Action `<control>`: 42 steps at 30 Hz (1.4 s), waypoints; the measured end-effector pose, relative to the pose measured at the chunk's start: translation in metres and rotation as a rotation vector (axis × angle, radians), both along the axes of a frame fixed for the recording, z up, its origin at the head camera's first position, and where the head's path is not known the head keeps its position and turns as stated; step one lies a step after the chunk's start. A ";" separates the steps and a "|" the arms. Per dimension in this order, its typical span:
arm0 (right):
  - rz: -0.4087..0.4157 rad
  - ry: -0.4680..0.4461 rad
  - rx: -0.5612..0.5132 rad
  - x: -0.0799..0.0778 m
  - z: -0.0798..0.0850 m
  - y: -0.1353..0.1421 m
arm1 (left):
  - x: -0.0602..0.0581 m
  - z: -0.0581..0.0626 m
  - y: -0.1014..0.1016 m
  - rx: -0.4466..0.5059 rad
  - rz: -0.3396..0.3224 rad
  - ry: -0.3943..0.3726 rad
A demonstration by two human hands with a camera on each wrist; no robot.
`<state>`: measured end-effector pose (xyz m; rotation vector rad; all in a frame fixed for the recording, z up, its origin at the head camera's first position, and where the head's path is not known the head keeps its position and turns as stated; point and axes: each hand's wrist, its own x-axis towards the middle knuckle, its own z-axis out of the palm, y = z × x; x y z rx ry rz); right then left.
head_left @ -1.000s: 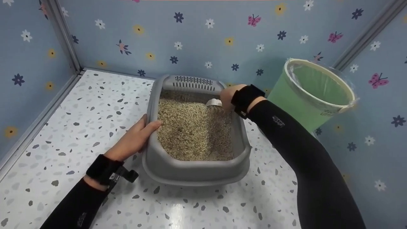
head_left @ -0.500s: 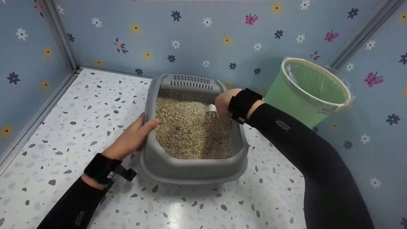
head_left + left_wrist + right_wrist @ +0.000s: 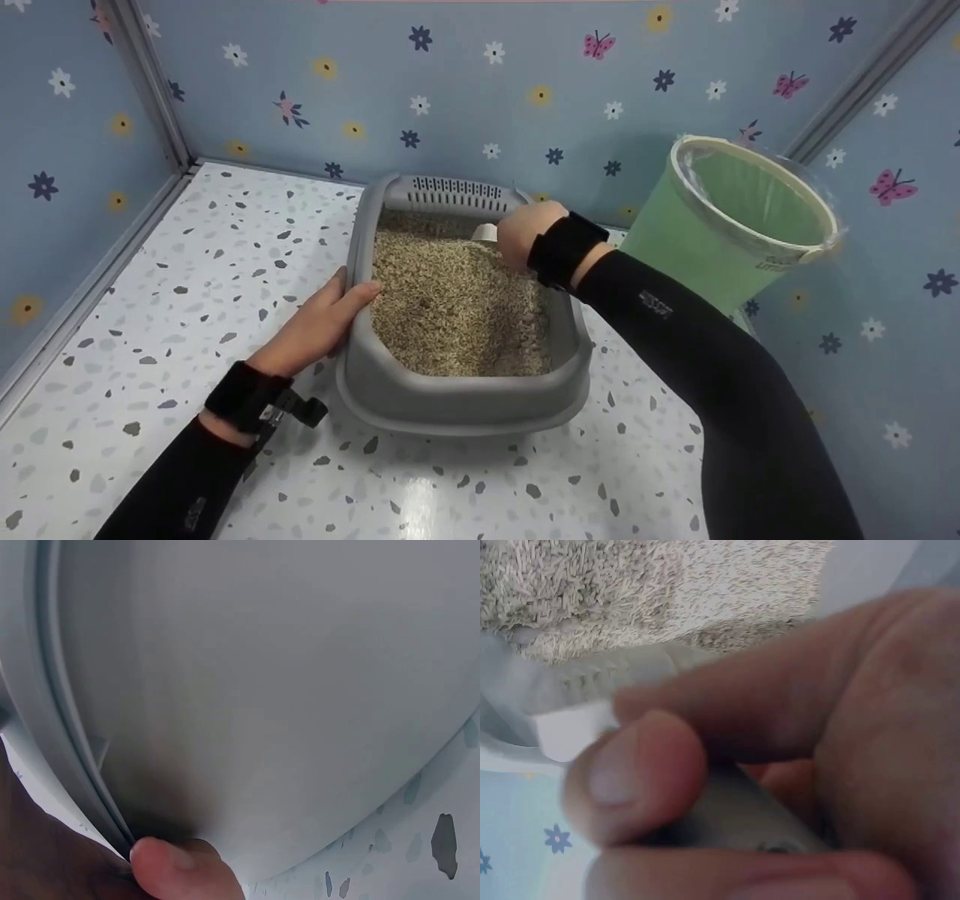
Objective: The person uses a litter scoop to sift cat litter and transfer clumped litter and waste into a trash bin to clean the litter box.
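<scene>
A grey litter box [image 3: 457, 405] filled with tan pellet litter [image 3: 427, 300] stands in the middle of the head view. My left hand [image 3: 319, 326] grips its left rim, thumb over the top and fingers on the outer wall. In the left wrist view a fingertip [image 3: 184, 870] curls under the rim's edge. My right hand [image 3: 525, 232], over the box's back right part, holds a litter scoop [image 3: 485, 233] with its fingers wrapped round the handle. The right wrist view shows the scoop's grey handle and slotted head [image 3: 622, 671] close over the litter; in the head view the hand hides most of the scoop.
A green bin [image 3: 675, 247] with a clear liner stands at the right, behind my right forearm. Flowered blue wall panels [image 3: 450, 90] close in the back and both sides. Speckled white flooring [image 3: 187, 300] lies around the box.
My right hand has shifted left with the scoop. Litter at the right side of the box looks more churned, with pellets spread over the darker strip. My left hand keeps its place on the rim.
</scene>
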<state>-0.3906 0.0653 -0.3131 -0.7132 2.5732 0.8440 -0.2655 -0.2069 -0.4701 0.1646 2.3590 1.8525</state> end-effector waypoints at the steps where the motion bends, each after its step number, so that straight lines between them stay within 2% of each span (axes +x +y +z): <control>1: 0.029 0.035 -0.020 -0.002 -0.004 -0.001 | 0.000 0.000 0.000 0.000 0.001 0.004; 6: 0.124 0.140 -0.085 -0.021 -0.031 0.000 | 0.001 -0.001 0.000 0.004 0.007 -0.004; 11: 0.134 0.176 -0.089 -0.039 -0.056 0.003 | 0.002 0.001 -0.001 -0.001 0.011 0.008; 15: 0.123 0.173 -0.077 -0.041 -0.065 0.010 | 0.001 0.002 0.000 -0.006 0.005 0.015; 18: 0.084 0.133 -0.096 -0.036 -0.053 0.012 | 0.001 0.003 0.000 -0.010 0.003 0.015; 24: -0.026 -0.090 -0.093 -0.024 -0.007 0.005 | 0.003 0.003 -0.002 -0.022 0.009 0.006; 28: -0.077 -0.177 -0.070 -0.013 0.012 0.003 | 0.003 0.001 -0.001 -0.031 0.007 0.000; 33: -0.102 -0.207 0.000 0.001 0.021 -0.001 | 0.002 0.001 -0.002 -0.024 0.005 0.000; 37: -0.077 -0.229 0.084 0.009 0.024 -0.006 | 0.001 0.001 -0.001 -0.015 0.003 -0.003; 42: -0.059 -0.240 0.136 0.018 0.029 -0.014 | 0.001 0.001 -0.002 -0.010 -0.003 0.006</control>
